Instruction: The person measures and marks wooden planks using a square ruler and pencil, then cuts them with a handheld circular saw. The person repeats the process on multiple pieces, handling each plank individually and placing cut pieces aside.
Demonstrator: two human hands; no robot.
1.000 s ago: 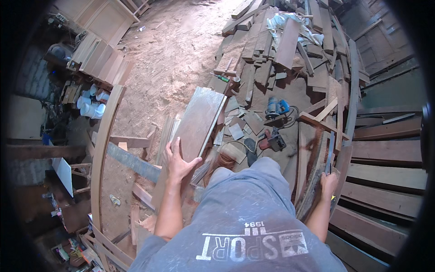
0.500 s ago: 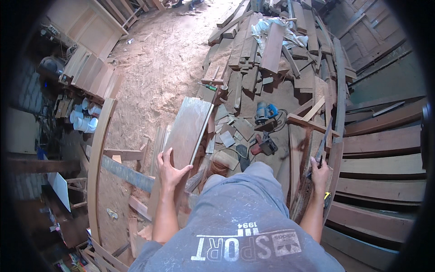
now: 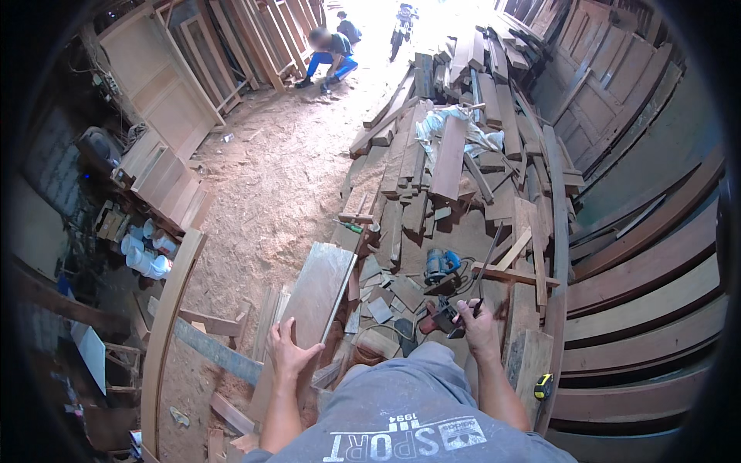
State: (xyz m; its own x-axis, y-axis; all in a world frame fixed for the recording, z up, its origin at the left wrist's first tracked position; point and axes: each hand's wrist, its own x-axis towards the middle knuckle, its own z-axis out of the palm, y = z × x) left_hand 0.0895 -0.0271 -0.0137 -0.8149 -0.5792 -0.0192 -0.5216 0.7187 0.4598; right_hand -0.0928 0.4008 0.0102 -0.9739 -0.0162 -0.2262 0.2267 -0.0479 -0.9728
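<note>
A flat wooden board [image 3: 326, 279] slants away in front of me, left of my legs. My left hand [image 3: 292, 353] grips its near part, fingers at the left edge and thumb over the top face. My right hand [image 3: 480, 328], raised beside my right thigh, is closed on a long, thin, dark metal tool [image 3: 491, 255] that points up and away; its exact kind is unclear. Just left of that hand lies a red power tool [image 3: 440, 318], partly hidden. Beyond it stands a blue power tool [image 3: 441, 266] with a cable.
A yellow and black tape measure [image 3: 543, 386] rests on timber at my right. Stacked planks [image 3: 448, 162] fill the far right side. A curved wooden piece [image 3: 174, 332] rises at left, near white buckets [image 3: 147, 258]. Another person [image 3: 330, 60] crouches far off, near a motorcycle [image 3: 402, 31].
My right hand has moved left and lifted away from the timber at the right, carrying the thin metal tool. The left hand stays on the board. The view has tilted up.
</note>
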